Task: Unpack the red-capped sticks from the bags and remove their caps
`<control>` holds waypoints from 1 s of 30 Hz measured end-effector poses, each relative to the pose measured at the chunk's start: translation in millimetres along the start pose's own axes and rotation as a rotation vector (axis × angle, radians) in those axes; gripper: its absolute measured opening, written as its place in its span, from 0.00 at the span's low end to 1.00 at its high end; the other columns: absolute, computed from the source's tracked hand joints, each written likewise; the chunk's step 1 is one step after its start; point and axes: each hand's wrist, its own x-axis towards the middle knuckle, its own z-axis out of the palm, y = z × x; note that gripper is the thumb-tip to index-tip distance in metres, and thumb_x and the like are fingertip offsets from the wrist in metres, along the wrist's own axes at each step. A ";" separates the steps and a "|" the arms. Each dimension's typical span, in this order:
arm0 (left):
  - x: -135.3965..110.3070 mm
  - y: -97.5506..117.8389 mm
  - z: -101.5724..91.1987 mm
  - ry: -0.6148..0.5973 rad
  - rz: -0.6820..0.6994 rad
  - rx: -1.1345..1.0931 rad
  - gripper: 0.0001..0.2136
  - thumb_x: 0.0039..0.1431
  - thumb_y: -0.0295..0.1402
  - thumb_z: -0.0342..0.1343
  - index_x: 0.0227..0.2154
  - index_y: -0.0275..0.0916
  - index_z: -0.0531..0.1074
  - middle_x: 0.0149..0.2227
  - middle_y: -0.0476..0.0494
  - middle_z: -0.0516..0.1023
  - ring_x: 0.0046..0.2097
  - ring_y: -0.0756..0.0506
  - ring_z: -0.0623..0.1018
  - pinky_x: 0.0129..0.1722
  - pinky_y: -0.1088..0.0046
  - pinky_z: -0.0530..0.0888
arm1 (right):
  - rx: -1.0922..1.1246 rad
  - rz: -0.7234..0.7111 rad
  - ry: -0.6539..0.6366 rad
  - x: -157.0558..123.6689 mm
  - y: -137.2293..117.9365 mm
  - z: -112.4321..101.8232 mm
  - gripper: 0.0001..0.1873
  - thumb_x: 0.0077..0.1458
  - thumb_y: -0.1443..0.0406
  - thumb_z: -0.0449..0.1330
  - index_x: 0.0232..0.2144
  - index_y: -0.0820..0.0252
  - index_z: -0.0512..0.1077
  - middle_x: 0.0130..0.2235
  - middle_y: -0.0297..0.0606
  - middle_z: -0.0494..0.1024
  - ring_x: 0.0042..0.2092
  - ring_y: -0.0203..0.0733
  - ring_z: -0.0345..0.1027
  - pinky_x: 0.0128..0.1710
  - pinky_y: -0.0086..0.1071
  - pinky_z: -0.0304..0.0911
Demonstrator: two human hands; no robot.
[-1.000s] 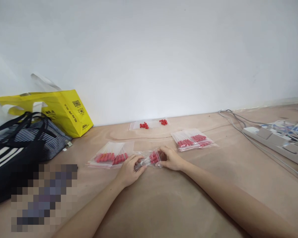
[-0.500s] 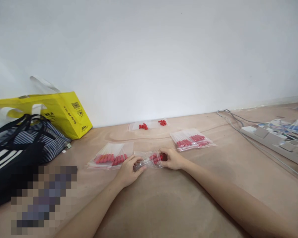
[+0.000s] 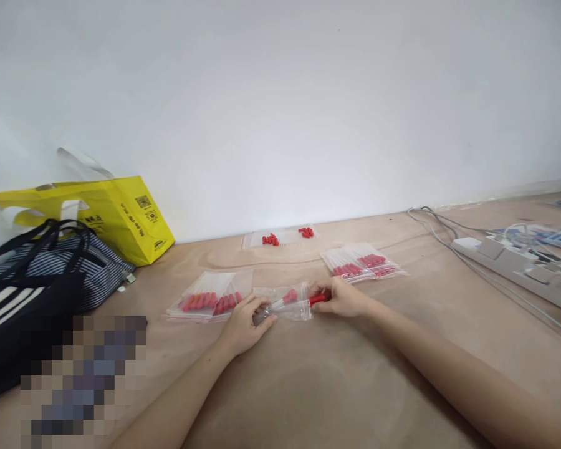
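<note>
A small clear zip bag point(image 3: 302, 310) lies on the table in front of me, with a red piece and thin pale sticks visible inside. My left hand point(image 3: 247, 323) is closed on the bag's left end between thumb and fingers. At its right, open-looking end, my right hand point(image 3: 339, 298) pinches red-handled sticks point(image 3: 318, 300); how many is unclear, and their thin ends reach back into the bag. To the left are overlapping zip bags point(image 3: 201, 300) of red-handled sticks. More such bags point(image 3: 362, 262) are stacked behind my right hand.
Near the wall lies a flat clear bag point(image 3: 255, 239) with loose red pieces point(image 3: 270, 239) on it. A yellow bag point(image 3: 144, 218) and a dark striped bag point(image 3: 98, 268) stand at left. Cables point(image 3: 437, 234) and a white power strip point(image 3: 500, 259) lie at right.
My right hand has moved right, drawing red-handled sticks partly out of the bag's end. My left hand stays on the bag, where less red now shows.
</note>
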 end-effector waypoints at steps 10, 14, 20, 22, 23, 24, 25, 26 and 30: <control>0.3 -0.7 0.7 -0.008 -0.005 0.005 0.11 0.50 0.36 0.52 0.35 0.38 0.68 0.31 0.46 0.70 0.33 0.48 0.71 0.31 0.73 0.69 | 0.244 0.311 0.249 -26.2 9.2 -75.3 0.11 0.35 0.64 0.63 0.27 0.62 0.72 0.26 0.35 0.76 0.30 0.37 0.70 0.30 0.29 0.65; 0.4 -2.0 1.2 0.000 0.007 -0.003 0.10 0.51 0.37 0.52 0.35 0.38 0.68 0.31 0.47 0.70 0.34 0.48 0.72 0.32 0.73 0.69 | 0.303 0.344 0.491 -17.9 19.9 -71.7 0.12 0.37 0.63 0.62 0.28 0.62 0.71 0.25 0.35 0.75 0.29 0.38 0.70 0.30 0.31 0.65; 0.7 -3.1 1.0 -0.003 -0.002 0.001 0.11 0.50 0.37 0.52 0.36 0.39 0.68 0.32 0.47 0.70 0.33 0.49 0.72 0.32 0.72 0.69 | -0.286 0.189 0.715 6.8 22.4 -29.8 0.07 0.44 0.67 0.56 0.27 0.61 0.72 0.30 0.38 0.72 0.32 0.38 0.67 0.34 0.31 0.62; 0.8 -2.2 0.3 -0.004 -0.007 0.005 0.11 0.50 0.37 0.52 0.36 0.39 0.68 0.31 0.47 0.70 0.33 0.49 0.72 0.32 0.72 0.69 | -0.493 0.160 0.637 12.7 19.4 -17.6 0.08 0.47 0.68 0.53 0.28 0.61 0.73 0.31 0.40 0.71 0.33 0.38 0.66 0.35 0.31 0.61; 0.8 -1.8 -0.1 -0.005 -0.008 0.007 0.11 0.50 0.37 0.52 0.36 0.39 0.68 0.31 0.47 0.70 0.33 0.49 0.72 0.32 0.72 0.69 | -0.579 0.177 0.580 14.8 17.7 -12.4 0.09 0.49 0.69 0.51 0.28 0.61 0.73 0.32 0.41 0.70 0.33 0.39 0.66 0.35 0.31 0.61; 0.8 -1.4 -0.4 -0.005 -0.007 0.009 0.11 0.50 0.37 0.52 0.35 0.39 0.68 0.31 0.47 0.70 0.33 0.49 0.72 0.32 0.72 0.69 | -0.654 0.204 0.521 16.5 16.1 -7.8 0.10 0.51 0.69 0.50 0.29 0.61 0.72 0.33 0.42 0.69 0.33 0.39 0.65 0.34 0.31 0.60; 0.8 -1.1 -0.8 -0.004 -0.004 0.011 0.11 0.50 0.37 0.52 0.35 0.39 0.68 0.31 0.47 0.70 0.33 0.49 0.72 0.32 0.72 0.69 | -0.713 0.231 0.470 17.7 14.8 -3.8 0.11 0.51 0.70 0.49 0.29 0.62 0.72 0.35 0.43 0.68 0.33 0.39 0.65 0.33 0.31 0.60; 0.9 -0.8 -1.0 -0.002 0.000 0.013 0.10 0.50 0.37 0.52 0.35 0.39 0.68 0.31 0.47 0.70 0.33 0.49 0.72 0.32 0.72 0.69 | -0.755 0.252 0.431 18.4 13.8 -0.3 0.12 0.52 0.70 0.48 0.30 0.62 0.72 0.36 0.44 0.68 0.33 0.39 0.65 0.33 0.31 0.60; 1.3 -0.9 -1.0 -0.001 0.005 0.022 0.10 0.50 0.37 0.52 0.35 0.39 0.68 0.31 0.47 0.70 0.32 0.48 0.72 0.31 0.72 0.69 | -0.798 0.265 0.371 17.8 12.5 8.2 0.11 0.52 0.70 0.49 0.31 0.63 0.71 0.38 0.47 0.67 0.35 0.41 0.66 0.32 0.31 0.59</control>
